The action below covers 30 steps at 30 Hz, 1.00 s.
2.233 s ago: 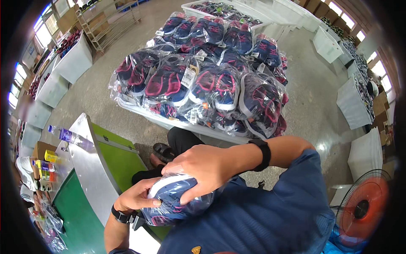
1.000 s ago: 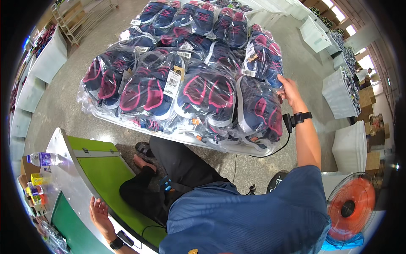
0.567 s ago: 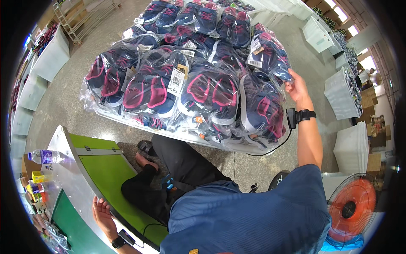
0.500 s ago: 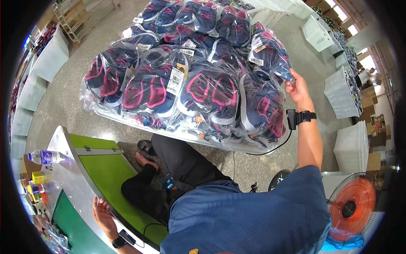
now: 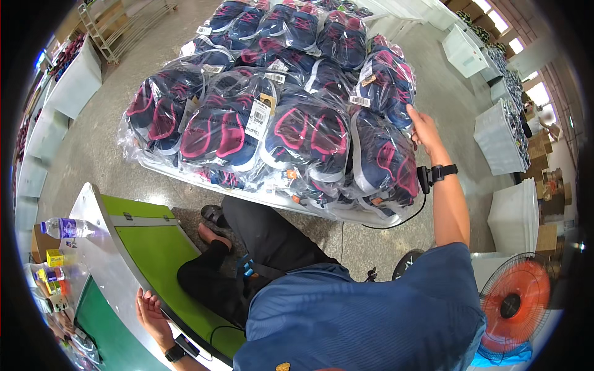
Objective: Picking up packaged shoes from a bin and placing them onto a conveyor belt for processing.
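Observation:
Navy shoes with pink trim, in clear plastic bags (image 5: 303,133), are piled on a white-edged container (image 5: 185,178) before me. At the pile's right side, my right hand (image 5: 426,131) pinches the lower end of a bagged pair of shoes (image 5: 390,80); some of its fingertips are hidden against the plastic. This pair lies over another bagged pair (image 5: 385,154) nearer me. White labels show through several bags. My left hand (image 5: 151,315) hangs with loosely bent, parted fingers beside the metal-edged table (image 5: 102,241) and holds nothing.
A water bottle (image 5: 65,228) and small yellow boxes (image 5: 55,258) stand on the table at left. An orange fan (image 5: 515,304) is at lower right. White bins (image 5: 498,139) line both sides, and a wheeled rack (image 5: 102,34) stands far left. A cable trails from my right wrist.
My right hand has moved slightly left and nearer me. The bagged pair beside it has shifted left and turned a little. My left hand has barely moved.

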Tool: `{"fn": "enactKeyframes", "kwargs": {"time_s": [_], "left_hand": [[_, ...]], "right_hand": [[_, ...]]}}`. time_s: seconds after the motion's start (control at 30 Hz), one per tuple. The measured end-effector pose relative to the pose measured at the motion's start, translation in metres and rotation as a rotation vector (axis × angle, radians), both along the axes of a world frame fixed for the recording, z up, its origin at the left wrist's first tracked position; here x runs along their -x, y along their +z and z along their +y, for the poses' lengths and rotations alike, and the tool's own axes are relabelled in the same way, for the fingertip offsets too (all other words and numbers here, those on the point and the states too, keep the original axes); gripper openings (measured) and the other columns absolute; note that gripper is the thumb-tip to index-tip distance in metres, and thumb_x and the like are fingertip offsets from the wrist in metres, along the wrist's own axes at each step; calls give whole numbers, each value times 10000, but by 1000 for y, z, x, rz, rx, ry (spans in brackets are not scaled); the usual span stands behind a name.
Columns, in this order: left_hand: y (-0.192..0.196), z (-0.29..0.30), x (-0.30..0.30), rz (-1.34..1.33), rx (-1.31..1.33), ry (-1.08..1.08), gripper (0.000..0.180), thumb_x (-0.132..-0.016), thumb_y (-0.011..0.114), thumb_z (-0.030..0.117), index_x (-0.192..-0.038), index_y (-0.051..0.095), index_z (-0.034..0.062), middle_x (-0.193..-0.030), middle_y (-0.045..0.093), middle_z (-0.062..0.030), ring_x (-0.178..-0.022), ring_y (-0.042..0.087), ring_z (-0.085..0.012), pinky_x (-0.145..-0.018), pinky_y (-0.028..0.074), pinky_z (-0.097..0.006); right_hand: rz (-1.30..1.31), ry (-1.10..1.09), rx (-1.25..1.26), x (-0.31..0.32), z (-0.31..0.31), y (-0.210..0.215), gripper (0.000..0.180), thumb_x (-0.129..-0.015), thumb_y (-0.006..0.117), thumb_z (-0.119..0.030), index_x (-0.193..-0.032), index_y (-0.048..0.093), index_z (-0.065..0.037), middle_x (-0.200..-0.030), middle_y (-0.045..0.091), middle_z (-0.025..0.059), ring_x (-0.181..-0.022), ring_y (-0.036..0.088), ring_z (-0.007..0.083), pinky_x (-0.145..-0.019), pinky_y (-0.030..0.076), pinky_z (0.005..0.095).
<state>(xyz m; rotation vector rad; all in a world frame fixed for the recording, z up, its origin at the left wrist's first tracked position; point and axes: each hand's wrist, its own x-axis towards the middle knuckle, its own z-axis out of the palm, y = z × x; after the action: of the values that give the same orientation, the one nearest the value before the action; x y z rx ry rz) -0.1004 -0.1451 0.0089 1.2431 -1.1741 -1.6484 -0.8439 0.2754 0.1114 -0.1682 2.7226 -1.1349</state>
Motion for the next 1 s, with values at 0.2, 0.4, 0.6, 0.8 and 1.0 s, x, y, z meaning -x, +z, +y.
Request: {"fn": "enactKeyframes", "kwargs": {"time_s": [0.2,0.4,0.6,0.8,1.0], "left_hand": [[0,-4,-21,79,-62,8,457,-1080,507,297,-1444,521,21,-1116,635,-41,-978,604,-129,-869,502,-259],[46,-26,-14,-9,-41,96,298,-1035,601,269,-1242,661,62,-884,650,-7,-885,661,-142,-802,519,-296],[72,-68,-85,-87,127,184,407,-1035,604,297,-1349,603,38,-1135,695,-53,-1037,639,-150,-931,508,-316],[58,-114,-173,-451,318,537,522,-988,673,288,-1372,558,-46,-1262,666,-139,-1174,614,-203,-1011,465,-324],[35,-103,-235,-504,203,635,505,-977,686,292,-1344,583,-40,-1225,675,-139,-1146,627,-202,-986,488,-336]], "right_hand": [[66,-201,260,2,23,-9,619,-952,591,-640,-1018,663,-29,-645,555,-9,-498,517,78,-436,355,232],[-262,109,827,-116,9,97,476,-1079,418,-323,-1475,519,-79,-1525,475,193,-1353,509,293,-1181,374,402],[-426,890,760,-267,-83,117,427,-982,656,-239,-1294,563,37,-832,616,91,-701,573,176,-638,499,299],[-878,1068,634,-334,-168,47,516,-1011,640,-306,-1363,538,56,-819,618,92,-662,541,139,-598,444,228],[-935,1130,326,-383,-222,28,317,-1066,497,-110,-1321,578,60,-761,605,51,-622,499,92,-574,411,221]]}}
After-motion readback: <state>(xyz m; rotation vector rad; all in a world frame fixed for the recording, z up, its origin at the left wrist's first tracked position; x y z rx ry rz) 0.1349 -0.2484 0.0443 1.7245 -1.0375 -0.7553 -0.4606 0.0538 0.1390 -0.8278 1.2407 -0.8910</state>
